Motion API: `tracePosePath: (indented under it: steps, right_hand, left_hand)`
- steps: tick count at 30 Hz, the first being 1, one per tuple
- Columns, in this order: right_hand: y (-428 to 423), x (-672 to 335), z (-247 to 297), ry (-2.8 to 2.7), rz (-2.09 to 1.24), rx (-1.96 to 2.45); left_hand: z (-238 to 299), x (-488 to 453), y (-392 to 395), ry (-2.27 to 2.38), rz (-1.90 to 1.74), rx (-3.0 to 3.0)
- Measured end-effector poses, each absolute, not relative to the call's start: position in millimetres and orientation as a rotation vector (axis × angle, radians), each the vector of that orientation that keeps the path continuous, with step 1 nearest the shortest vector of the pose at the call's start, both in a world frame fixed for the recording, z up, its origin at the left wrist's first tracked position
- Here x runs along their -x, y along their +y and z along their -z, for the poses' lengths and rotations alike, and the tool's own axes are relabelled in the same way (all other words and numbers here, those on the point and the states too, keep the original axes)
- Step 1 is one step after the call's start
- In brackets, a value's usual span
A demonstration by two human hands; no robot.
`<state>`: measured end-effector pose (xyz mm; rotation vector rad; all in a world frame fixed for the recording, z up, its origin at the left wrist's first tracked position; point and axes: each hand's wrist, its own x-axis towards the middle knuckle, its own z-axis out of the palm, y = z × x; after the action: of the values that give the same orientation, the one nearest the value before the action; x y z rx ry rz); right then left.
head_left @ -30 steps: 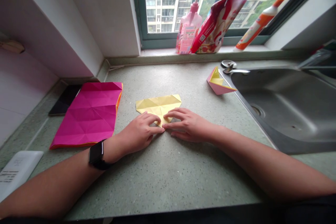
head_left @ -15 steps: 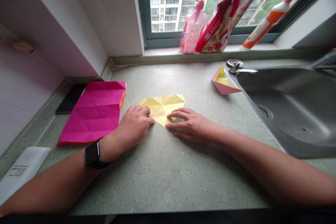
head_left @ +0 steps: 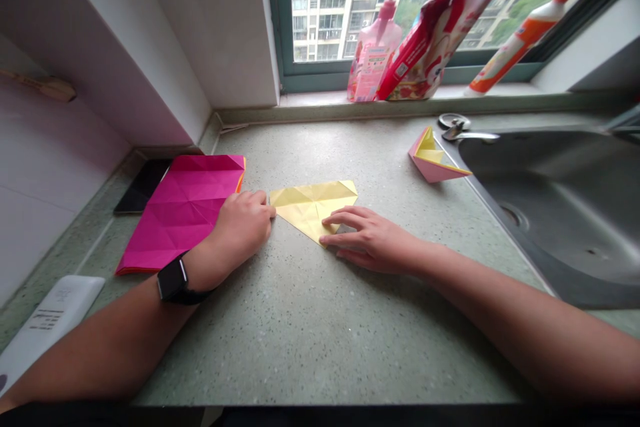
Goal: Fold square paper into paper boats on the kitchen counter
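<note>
A sheet of yellow paper, creased and folded, lies on the counter with a slanted lower-left edge and a folded strip along its top. My left hand, wearing a black watch, has its fingers curled in, and their tips are at the paper's left corner. Nothing shows inside that hand. Over the lower right part of the paper, my right hand is open, its fingers apart and the fingertips resting on the sheet. Part of the paper's right side is hidden under those fingers.
Magenta creased paper lies left, partly over a dark flat object. A white object is front left. A pink and yellow folded paper boat stands beside the sink. A pump bottle stands on the sill.
My left hand has slid left and slightly up along the paper's slanted edge to its left corner, with its fingers curled more. My right hand stays on the paper. The view has shifted slightly.
</note>
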<state>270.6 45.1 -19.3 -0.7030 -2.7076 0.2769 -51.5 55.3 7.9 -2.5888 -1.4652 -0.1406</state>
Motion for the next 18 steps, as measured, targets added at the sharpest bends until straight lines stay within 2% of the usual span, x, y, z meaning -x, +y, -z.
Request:
tracePosePath:
  steps: [7, 18]
  right_hand:
    - [45, -272, 22, -2.702, -0.293, 0.715]
    - [46, -270, 22, -2.711, -0.267, 0.703]
  left_hand:
    - [-9, 51, 59, -1.492, 0.151, 2.563]
    - [-4, 41, 51, -1.29, 0.257, 2.745]
